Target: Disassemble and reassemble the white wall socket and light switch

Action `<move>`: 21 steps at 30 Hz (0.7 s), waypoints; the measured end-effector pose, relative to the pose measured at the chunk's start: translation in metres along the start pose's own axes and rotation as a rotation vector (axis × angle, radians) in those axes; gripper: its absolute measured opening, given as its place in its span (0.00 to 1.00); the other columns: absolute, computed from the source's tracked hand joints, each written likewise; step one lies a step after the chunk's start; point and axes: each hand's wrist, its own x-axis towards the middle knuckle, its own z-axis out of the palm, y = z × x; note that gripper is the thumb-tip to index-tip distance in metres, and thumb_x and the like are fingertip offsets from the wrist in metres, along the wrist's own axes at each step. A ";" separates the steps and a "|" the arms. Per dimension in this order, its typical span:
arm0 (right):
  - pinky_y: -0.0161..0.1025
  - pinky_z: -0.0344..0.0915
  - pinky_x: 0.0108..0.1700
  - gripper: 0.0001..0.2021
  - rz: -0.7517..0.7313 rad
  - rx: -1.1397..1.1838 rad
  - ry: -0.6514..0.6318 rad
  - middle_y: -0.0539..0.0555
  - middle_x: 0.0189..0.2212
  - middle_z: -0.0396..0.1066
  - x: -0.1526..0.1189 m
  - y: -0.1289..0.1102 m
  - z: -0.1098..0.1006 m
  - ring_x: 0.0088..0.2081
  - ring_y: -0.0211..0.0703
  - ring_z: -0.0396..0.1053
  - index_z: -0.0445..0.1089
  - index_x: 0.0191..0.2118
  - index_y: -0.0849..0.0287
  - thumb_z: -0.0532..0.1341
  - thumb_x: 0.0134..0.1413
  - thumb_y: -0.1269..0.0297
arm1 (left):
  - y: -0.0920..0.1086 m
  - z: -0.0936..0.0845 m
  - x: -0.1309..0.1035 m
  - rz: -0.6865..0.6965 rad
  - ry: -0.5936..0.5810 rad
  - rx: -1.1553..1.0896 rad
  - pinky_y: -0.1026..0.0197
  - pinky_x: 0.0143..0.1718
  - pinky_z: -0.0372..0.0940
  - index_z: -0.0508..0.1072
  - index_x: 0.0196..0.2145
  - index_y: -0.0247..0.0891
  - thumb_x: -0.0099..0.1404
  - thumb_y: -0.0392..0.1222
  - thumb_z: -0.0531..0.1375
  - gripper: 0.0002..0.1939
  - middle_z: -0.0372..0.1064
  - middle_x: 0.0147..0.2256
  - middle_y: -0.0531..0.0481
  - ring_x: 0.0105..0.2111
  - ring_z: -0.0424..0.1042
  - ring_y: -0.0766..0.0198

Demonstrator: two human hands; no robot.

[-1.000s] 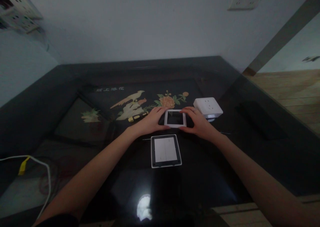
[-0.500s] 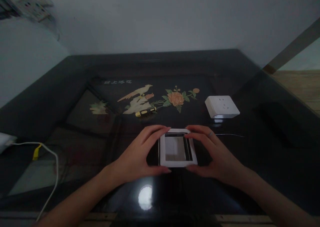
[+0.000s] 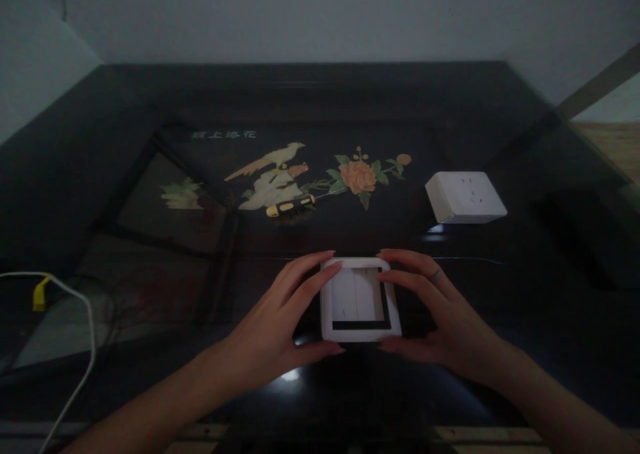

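Observation:
My left hand [image 3: 280, 317] grips the left side of a white square switch frame [image 3: 361, 335], fingertips at its far edge and thumb at the near edge. On the opposite side, my right hand [image 3: 447, 317], with a ring on one finger, holds the same frame in a like way. Through the opening a pale surface with a thin line down it shows, with dark strips at the right and near sides. I cannot tell if that is a part or a reflection. Beyond the hands lies a screwdriver [image 3: 291, 207] with a black and yellow handle.
A white wall socket box [image 3: 469, 195] sits to the right on the glossy black table [image 3: 280, 407]. Bird and flower inlays [image 3: 357, 176] decorate the tabletop. At left runs a white cable [image 3: 90, 334] with a yellow tag [image 3: 40, 295]. A wall stands behind.
My view has tilted down and come closer. The frame has turned or tilted slightly between both hands, and its opening now shows the pale surface more fully.

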 end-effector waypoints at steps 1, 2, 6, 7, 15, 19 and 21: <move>0.56 0.71 0.54 0.31 -0.001 0.001 0.006 0.65 0.58 0.59 0.000 0.001 0.001 0.59 0.60 0.62 0.56 0.58 0.52 0.67 0.53 0.51 | 0.000 0.001 0.000 -0.011 0.003 -0.009 0.40 0.63 0.59 0.41 0.69 0.55 0.63 0.52 0.66 0.47 0.48 0.67 0.41 0.65 0.54 0.44; 0.56 0.70 0.54 0.31 0.000 0.002 0.010 0.65 0.58 0.59 -0.001 0.001 0.001 0.59 0.60 0.62 0.56 0.58 0.52 0.67 0.53 0.51 | -0.001 0.001 0.000 -0.021 0.005 -0.018 0.39 0.63 0.59 0.42 0.69 0.56 0.62 0.51 0.66 0.47 0.47 0.67 0.41 0.66 0.53 0.44; 0.59 0.69 0.53 0.32 0.030 0.019 0.002 0.65 0.58 0.61 -0.001 0.004 0.004 0.59 0.61 0.63 0.57 0.59 0.51 0.67 0.52 0.51 | -0.003 0.002 0.002 -0.066 -0.001 -0.057 0.36 0.63 0.59 0.43 0.68 0.58 0.62 0.48 0.67 0.46 0.48 0.67 0.42 0.65 0.55 0.43; 0.60 0.69 0.53 0.32 0.037 0.024 -0.003 0.64 0.59 0.61 -0.001 0.004 0.005 0.58 0.62 0.63 0.58 0.59 0.50 0.68 0.52 0.51 | -0.003 0.002 0.002 -0.073 -0.007 -0.064 0.36 0.63 0.59 0.43 0.68 0.58 0.62 0.47 0.67 0.46 0.49 0.67 0.42 0.65 0.55 0.43; 0.59 0.69 0.55 0.33 0.030 0.017 -0.041 0.66 0.59 0.58 -0.002 0.003 0.007 0.59 0.62 0.61 0.55 0.60 0.53 0.67 0.53 0.52 | -0.005 0.004 0.002 -0.115 -0.024 -0.063 0.39 0.64 0.59 0.44 0.67 0.59 0.60 0.46 0.69 0.48 0.48 0.66 0.45 0.65 0.54 0.46; 0.59 0.70 0.55 0.34 0.068 0.030 -0.077 0.66 0.60 0.56 -0.001 0.002 0.007 0.60 0.62 0.61 0.54 0.60 0.52 0.68 0.52 0.53 | -0.006 0.005 0.003 -0.122 -0.040 -0.069 0.41 0.65 0.58 0.44 0.67 0.59 0.59 0.45 0.69 0.48 0.46 0.66 0.46 0.65 0.53 0.47; 0.59 0.70 0.55 0.35 0.090 0.044 -0.092 0.67 0.60 0.55 -0.001 0.002 0.006 0.60 0.62 0.61 0.54 0.60 0.52 0.69 0.51 0.53 | -0.006 0.004 0.003 -0.129 -0.043 -0.076 0.42 0.66 0.57 0.44 0.67 0.58 0.60 0.46 0.69 0.47 0.46 0.66 0.46 0.66 0.52 0.48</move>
